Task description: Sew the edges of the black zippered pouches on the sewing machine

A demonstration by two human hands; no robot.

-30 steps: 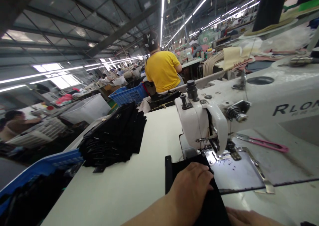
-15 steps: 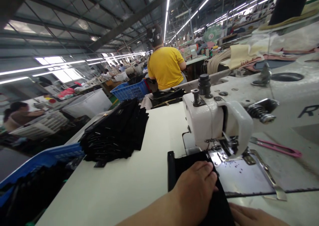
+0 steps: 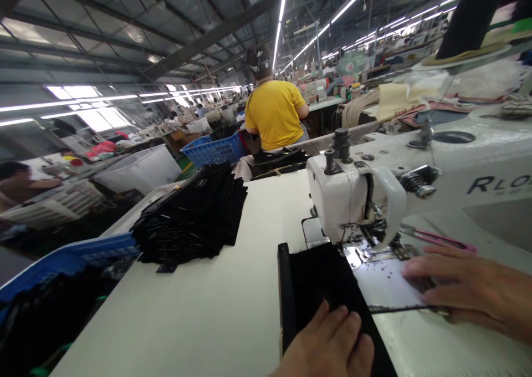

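My left hand [image 3: 332,344] lies flat on a black fabric piece [image 3: 322,277], fingers stretched out over its near part. The fabric has a folded strip along its left side, and its far right corner reaches the presser foot area of a white sewing machine [image 3: 338,199]. My right hand [image 3: 474,288] is right of the needle plate [image 3: 384,288], fingers extended. It covers most of a metal swing guide; whether it grips the guide is hard to see. Just beyond its fingers lie pink thread snips [image 3: 446,241], partly hidden.
A fanned stack of black pieces [image 3: 195,219] lies on the white table [image 3: 199,316]. A blue basket [image 3: 103,249] with black material stands at the left edge. A person in a yellow shirt [image 3: 274,113] sits ahead, beside another blue basket [image 3: 216,149].
My right hand has moved from the near edge of the fabric up and right to the metal guide. My left hand has slid back toward me along the fabric.
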